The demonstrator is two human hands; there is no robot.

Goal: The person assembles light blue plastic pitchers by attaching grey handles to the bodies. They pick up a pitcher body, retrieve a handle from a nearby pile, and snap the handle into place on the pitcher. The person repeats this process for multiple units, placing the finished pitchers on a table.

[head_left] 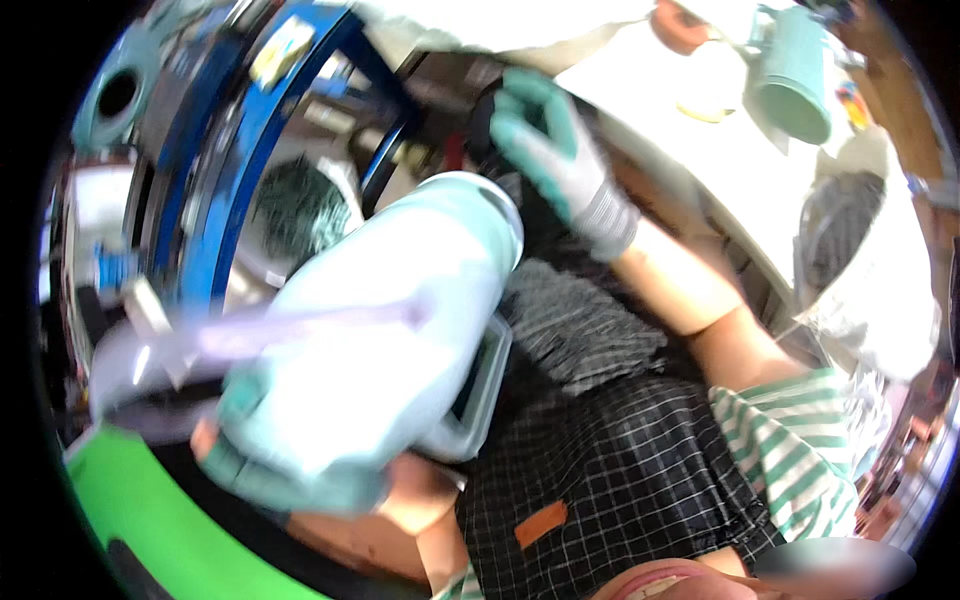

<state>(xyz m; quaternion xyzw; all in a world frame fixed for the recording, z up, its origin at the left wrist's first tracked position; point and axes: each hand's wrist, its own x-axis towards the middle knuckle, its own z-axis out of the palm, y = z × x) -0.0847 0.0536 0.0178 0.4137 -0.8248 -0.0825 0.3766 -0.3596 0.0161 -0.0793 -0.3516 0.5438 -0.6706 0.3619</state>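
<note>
A large pale-blue cylindrical vessel (pixel 390 300), pitcher-like and blurred by motion, lies tilted across the middle of the view with its white-rimmed end toward the upper right. My left hand (pixel 300 475), in a teal-and-grey glove, is closed round its lower end. A translucent lavender curved piece (pixel 240 335) lies across the vessel's side; whether it is attached I cannot tell. Further up, my right hand (pixel 550 150), gloved alike, has its thumb and fingers apart beside a dark object (pixel 485 125) and holds nothing visible. A clear plastic bin (pixel 485 400) shows partly behind the vessel.
A blue metal frame (pixel 235 170) rises at the left, beside a round container of dark shavings (pixel 300 210). The white table (pixel 650 90) at upper right bears a teal pitcher (pixel 795 85). A white bag (pixel 880 270) hangs at right; a bright green surface (pixel 160 510) lies lower left.
</note>
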